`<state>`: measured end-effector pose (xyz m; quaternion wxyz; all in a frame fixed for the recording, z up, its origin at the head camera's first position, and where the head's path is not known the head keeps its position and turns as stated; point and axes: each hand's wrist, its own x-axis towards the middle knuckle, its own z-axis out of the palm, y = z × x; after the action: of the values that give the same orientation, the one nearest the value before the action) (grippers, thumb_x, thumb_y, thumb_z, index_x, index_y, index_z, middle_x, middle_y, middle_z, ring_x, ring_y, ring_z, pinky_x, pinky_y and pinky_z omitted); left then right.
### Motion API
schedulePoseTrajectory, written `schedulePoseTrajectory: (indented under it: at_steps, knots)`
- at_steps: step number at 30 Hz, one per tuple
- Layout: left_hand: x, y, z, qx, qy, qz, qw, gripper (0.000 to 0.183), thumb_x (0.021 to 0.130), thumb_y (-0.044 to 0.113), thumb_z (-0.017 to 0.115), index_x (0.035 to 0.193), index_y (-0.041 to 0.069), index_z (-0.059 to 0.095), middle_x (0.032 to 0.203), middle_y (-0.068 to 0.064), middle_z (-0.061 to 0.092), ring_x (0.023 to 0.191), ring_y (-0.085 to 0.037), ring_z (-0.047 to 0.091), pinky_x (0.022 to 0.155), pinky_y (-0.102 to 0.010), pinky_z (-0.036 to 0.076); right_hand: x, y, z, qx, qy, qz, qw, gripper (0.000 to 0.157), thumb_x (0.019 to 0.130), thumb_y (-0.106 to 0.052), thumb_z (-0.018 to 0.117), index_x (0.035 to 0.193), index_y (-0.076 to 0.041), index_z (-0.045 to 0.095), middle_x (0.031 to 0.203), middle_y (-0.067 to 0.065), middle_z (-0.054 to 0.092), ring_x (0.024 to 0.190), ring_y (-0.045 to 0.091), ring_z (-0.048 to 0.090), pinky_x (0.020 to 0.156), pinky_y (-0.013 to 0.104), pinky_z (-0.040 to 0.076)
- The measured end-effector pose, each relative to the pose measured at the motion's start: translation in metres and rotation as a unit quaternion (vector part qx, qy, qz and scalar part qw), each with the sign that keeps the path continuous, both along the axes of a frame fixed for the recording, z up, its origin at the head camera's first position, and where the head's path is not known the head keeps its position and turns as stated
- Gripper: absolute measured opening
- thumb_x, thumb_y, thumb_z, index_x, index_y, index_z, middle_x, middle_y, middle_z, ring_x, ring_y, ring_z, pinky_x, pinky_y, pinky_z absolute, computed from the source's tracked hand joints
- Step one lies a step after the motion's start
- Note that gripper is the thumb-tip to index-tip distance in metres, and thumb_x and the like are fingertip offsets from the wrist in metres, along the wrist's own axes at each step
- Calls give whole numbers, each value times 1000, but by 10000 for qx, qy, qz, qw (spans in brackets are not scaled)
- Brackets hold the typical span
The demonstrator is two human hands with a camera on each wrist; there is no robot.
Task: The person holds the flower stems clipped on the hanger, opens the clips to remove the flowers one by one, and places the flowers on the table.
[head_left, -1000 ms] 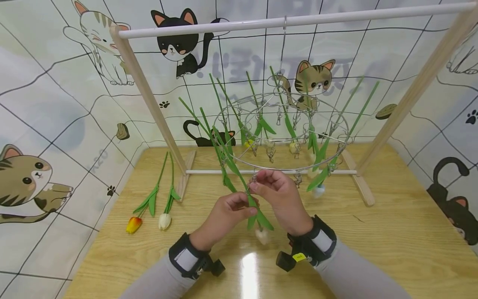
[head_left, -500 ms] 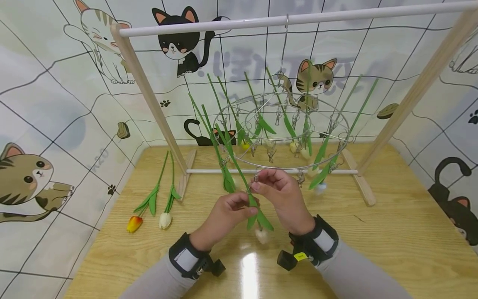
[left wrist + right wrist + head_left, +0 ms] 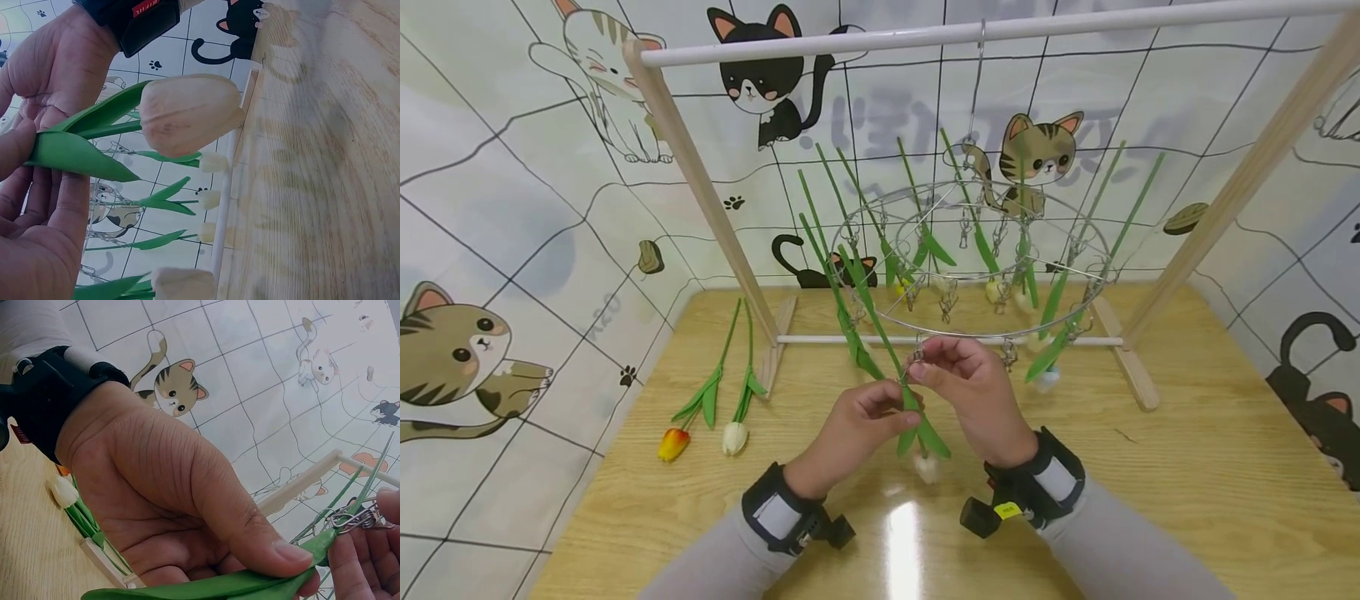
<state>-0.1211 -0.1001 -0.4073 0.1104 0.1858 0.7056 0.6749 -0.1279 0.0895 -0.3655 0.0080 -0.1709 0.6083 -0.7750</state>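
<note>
An artificial white tulip (image 3: 190, 115) hangs bloom-down between the hands, its green leaves and stem slanting up toward the hanger. My left hand (image 3: 867, 423) pinches the stem and leaves between thumb and fingers. Just above, my right hand (image 3: 973, 398) pinches a wire clip (image 3: 359, 519) at the tulip's stem. That clip hangs from the front rim of a round metal drying hanger (image 3: 973, 335). Seen from the right wrist, the left thumb presses on a leaf (image 3: 206, 587), right beside the clip; the right fingers partly cover the clip.
Several other tulips hang bloom-down from the hanger, among bare clips (image 3: 1009, 357). A wooden stand (image 3: 703, 192) with a white top bar (image 3: 850, 40) carries it. An orange-yellow tulip (image 3: 674, 444) and a white one (image 3: 735, 437) lie on the table (image 3: 1187, 500) at left.
A hanging tulip at the hanger's left has swung, its stem end moving right and up. Both hands keep their hold with little movement. The head view has shifted slightly.
</note>
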Motion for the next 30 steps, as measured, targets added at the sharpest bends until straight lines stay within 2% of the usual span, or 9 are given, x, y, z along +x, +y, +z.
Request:
schedulePoseTrajectory:
  at_steps: [8,18,21,25,30]
  knots:
    - [-3,0,-4,-36,-3,-7,10000,16,96,7,73,110,0,72,118,-23,72,106,-13,71,93,-29,58,-1,1,-1,8,123,-126,9998,18,97,4,66,105,-11,64,97,-5,73,93,10,71,90,26,60]
    - [-2,-1,-4,-65,-65,3,10000,15,96,8,73,109,0,72,117,-21,73,102,-11,71,90,-27,58,1,1,-1,-76,345,-225,9991,20,97,5,65,106,-12,65,98,-6,72,93,10,71,90,26,61]
    - [-2,-1,-3,-61,-66,10,10000,15,96,8,73,108,0,72,116,-17,74,101,-12,71,90,-26,58,1,1,0,-135,378,-244,9989,20,97,6,65,107,-12,64,99,-5,71,94,11,71,91,27,61]
    - [-2,-1,-4,-71,-32,36,10000,14,96,7,73,108,1,72,115,-13,75,101,-11,72,90,-26,59,0,3,0,-236,242,-293,9990,18,98,6,63,108,-9,62,99,-3,70,94,11,71,92,30,62]
    - [-2,-1,-5,-7,28,83,10000,15,95,6,73,108,-1,71,117,-22,73,105,-11,72,92,-26,58,-2,4,1,-401,19,-237,9989,15,100,3,62,112,-5,59,101,-2,70,94,12,71,93,33,62]
